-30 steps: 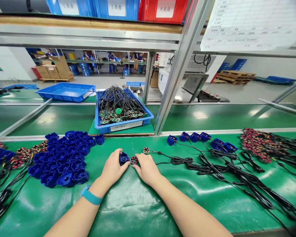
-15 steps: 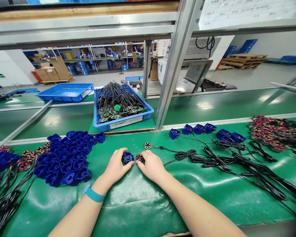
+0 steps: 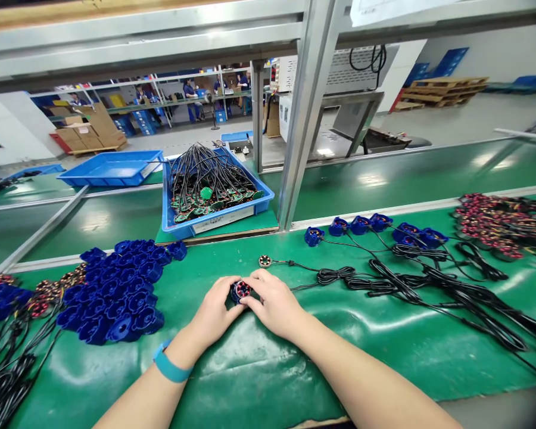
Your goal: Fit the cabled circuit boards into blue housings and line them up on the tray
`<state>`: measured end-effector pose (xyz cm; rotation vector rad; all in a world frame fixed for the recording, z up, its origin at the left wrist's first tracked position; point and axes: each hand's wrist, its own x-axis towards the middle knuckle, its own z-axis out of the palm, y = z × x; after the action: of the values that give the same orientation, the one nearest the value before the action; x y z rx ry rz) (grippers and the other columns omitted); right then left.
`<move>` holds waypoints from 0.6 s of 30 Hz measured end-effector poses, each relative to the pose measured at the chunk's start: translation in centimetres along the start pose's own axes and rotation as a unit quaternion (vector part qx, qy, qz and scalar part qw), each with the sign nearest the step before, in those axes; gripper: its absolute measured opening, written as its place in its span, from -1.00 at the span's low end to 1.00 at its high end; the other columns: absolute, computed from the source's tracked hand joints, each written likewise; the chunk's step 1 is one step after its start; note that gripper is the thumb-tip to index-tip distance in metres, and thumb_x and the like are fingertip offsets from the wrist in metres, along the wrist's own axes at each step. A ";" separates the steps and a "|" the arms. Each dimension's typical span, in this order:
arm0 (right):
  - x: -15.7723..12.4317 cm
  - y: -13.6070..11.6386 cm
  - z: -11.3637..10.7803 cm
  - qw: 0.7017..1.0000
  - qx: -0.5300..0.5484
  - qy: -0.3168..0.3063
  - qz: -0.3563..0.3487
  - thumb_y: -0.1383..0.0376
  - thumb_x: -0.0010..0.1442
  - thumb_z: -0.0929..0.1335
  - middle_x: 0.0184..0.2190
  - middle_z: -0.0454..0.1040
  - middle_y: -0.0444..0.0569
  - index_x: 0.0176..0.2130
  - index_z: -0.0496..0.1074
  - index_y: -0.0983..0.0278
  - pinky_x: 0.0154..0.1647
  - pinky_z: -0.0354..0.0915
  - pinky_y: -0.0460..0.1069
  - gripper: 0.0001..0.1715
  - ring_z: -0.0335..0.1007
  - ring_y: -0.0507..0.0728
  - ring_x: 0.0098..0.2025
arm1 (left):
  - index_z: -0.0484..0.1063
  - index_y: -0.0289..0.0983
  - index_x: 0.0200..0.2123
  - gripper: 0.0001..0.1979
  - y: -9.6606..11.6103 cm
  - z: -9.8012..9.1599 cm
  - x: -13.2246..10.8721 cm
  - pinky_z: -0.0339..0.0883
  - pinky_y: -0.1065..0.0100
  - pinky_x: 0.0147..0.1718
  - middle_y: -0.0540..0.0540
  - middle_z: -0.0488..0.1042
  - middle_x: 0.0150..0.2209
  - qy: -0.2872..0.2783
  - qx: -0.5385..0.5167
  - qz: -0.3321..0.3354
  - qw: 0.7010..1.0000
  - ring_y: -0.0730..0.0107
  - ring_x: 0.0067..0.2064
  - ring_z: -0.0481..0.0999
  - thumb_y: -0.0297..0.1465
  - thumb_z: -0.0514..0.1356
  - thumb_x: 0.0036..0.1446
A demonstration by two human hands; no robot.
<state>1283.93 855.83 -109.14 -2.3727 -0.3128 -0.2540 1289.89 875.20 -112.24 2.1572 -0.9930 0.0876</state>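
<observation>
In the middle of the green mat, my left hand is closed around a blue plastic housing, mostly hidden by the fingers. My right hand pinches a round motor stator with red and copper windings over the housing's opening. Whether the stator is seated inside, I cannot tell. A second wired stator lies just beyond my right hand, its black cable running right. Left of my hands sits a pile of blue housings.
Blue housings with stators stand in a row at the back right, among bundled black cables. A heap of stators lies far right. Behind are a blue tray of wired circuit boards and a metal post.
My right hand has moved left, bringing the stator from beside the housing to over its opening. My left hand still holds the housing. The camera view has shifted slightly.
</observation>
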 end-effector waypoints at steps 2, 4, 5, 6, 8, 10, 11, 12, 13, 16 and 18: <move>0.0 0.0 0.0 1.000 -0.009 0.002 0.000 0.25 0.29 0.40 -0.09 0.43 0.01 0.08 0.47 0.19 -0.01 0.38 0.06 -0.64 0.41 0.17 -0.09 | 0.27 -0.15 0.14 -0.57 0.1 0.0 0.0 0.39 0.14 0.12 -0.14 0.48 0.06 0.007 0.000 0.011 1.000 0.23 0.10 0.47 -0.35 0.26 0.24; -0.1 0.0 0.1 1.000 -0.020 0.006 0.008 0.25 0.28 0.41 -0.10 0.43 0.01 0.09 0.47 0.18 -0.02 0.38 0.07 -0.62 0.41 0.17 -0.10 | 0.28 -0.16 0.13 -0.57 0.2 0.0 0.1 0.41 0.14 0.11 -0.15 0.49 0.05 0.022 0.001 0.015 1.000 0.22 0.09 0.48 -0.34 0.28 0.22; -0.1 0.0 0.1 1.000 -0.024 0.007 0.014 0.24 0.27 0.42 -0.10 0.43 0.01 0.09 0.47 0.18 -0.03 0.38 0.07 -0.61 0.42 0.18 -0.10 | 0.29 -0.17 0.13 -0.57 0.2 0.0 0.1 0.41 0.14 0.10 -0.15 0.50 0.04 0.030 0.002 0.016 0.999 0.22 0.08 0.49 -0.34 0.28 0.22; -0.1 -0.1 0.1 0.999 -0.027 0.006 0.019 0.24 0.27 0.42 -0.11 0.43 0.01 0.09 0.48 0.18 -0.04 0.39 0.07 -0.61 0.42 0.18 -0.11 | 0.29 -0.17 0.13 -0.56 0.2 0.0 0.1 0.42 0.14 0.09 -0.15 0.50 0.04 0.035 0.003 0.016 0.999 0.21 0.08 0.49 -0.34 0.29 0.21; -0.1 -0.2 0.0 0.999 -0.027 0.001 0.025 0.23 0.26 0.42 -0.11 0.43 0.00 0.07 0.49 0.18 -0.05 0.39 0.06 -0.63 0.42 0.17 -0.12 | 0.29 -0.18 0.13 -0.56 0.3 0.0 0.1 0.42 0.14 0.09 -0.15 0.50 0.04 0.039 0.003 0.020 0.999 0.21 0.09 0.49 -0.35 0.29 0.21; -0.1 -0.3 -0.2 0.999 -0.027 -0.005 0.024 0.22 0.28 0.41 -0.09 0.43 0.00 0.07 0.49 0.18 -0.04 0.39 0.05 -0.64 0.43 0.17 -0.11 | 0.29 -0.17 0.13 -0.56 0.4 0.0 0.0 0.42 0.14 0.10 -0.15 0.50 0.04 0.040 0.001 0.021 0.999 0.22 0.09 0.49 -0.36 0.29 0.20; -0.1 -0.4 -0.3 0.999 -0.026 -0.007 0.022 0.21 0.30 0.39 -0.08 0.44 0.00 0.07 0.50 0.18 -0.02 0.39 0.05 -0.65 0.43 0.17 -0.10 | 0.29 -0.17 0.13 -0.55 0.4 0.0 0.0 0.42 0.15 0.10 -0.15 0.50 0.04 0.040 -0.001 0.020 0.999 0.23 0.08 0.49 -0.36 0.29 0.20; -0.1 -0.4 -0.3 0.999 -0.027 -0.007 0.017 0.20 0.32 0.37 -0.06 0.44 0.01 0.08 0.49 0.18 0.00 0.38 0.06 -0.66 0.44 0.17 -0.09 | 0.30 -0.17 0.12 -0.55 0.5 0.0 0.0 0.43 0.16 0.09 -0.14 0.50 0.04 0.040 -0.004 0.019 0.999 0.24 0.08 0.50 -0.37 0.30 0.20; -0.1 -0.5 -0.3 1.000 -0.028 -0.007 0.012 0.20 0.35 0.34 -0.04 0.44 0.01 0.09 0.49 0.18 0.02 0.38 0.06 -0.66 0.44 0.17 -0.08 | 0.30 -0.17 0.12 -0.55 0.6 0.0 0.0 0.44 0.16 0.08 -0.14 0.50 0.04 0.040 -0.006 0.018 0.999 0.24 0.07 0.51 -0.37 0.30 0.19; -0.2 -0.5 0.3 0.998 -0.051 -0.006 0.020 0.19 0.39 0.30 0.00 0.46 0.04 0.11 0.48 0.20 0.05 0.38 0.07 -0.63 0.46 0.18 -0.06 | 0.31 -0.17 0.11 -0.56 0.8 -0.1 0.1 0.45 0.17 0.07 -0.15 0.52 0.02 0.041 -0.008 0.022 0.999 0.24 0.05 0.52 -0.37 0.31 0.18; -0.1 -0.5 0.9 0.995 -0.088 -0.011 0.040 0.17 0.39 0.30 0.01 0.48 0.08 0.13 0.48 0.22 0.04 0.38 0.09 -0.61 0.48 0.21 -0.06 | 0.32 -0.18 0.11 -0.56 0.7 -0.1 0.2 0.45 0.16 0.07 -0.15 0.52 0.02 0.042 -0.003 0.029 0.999 0.23 0.06 0.52 -0.38 0.30 0.19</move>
<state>1283.78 856.76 -109.49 -2.5562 -0.2134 -0.2268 1289.59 874.84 -111.73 2.1022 -1.0061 0.2000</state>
